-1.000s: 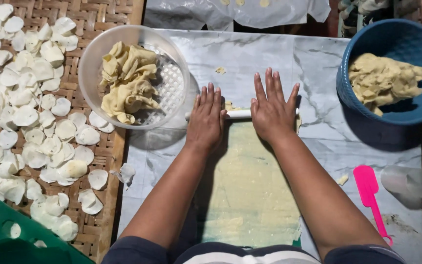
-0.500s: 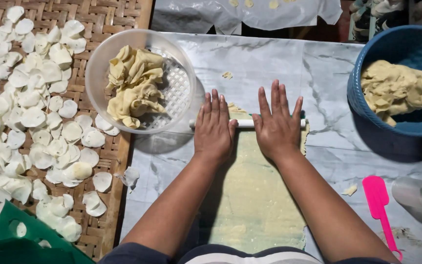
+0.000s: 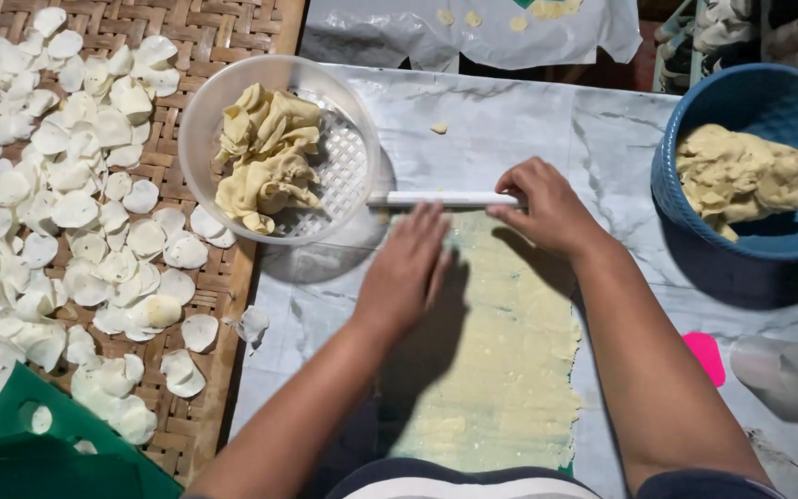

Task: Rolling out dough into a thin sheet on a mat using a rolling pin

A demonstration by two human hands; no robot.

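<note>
Dough sheet (image 3: 501, 360) lies long down the counter (image 3: 528, 129), reaching from the fingers back toward the body. Both palms lay flat side by side on the roller (image 3: 441, 199) half a second ago; now they are split. Reads as a pause between passes. Right hand (image 3: 547, 208): fingers curled over the roller's right end, gripping it. Left hand (image 3: 408, 273): off the roller, fingers loose and flat on the sheet's near edge, just below it.
</note>
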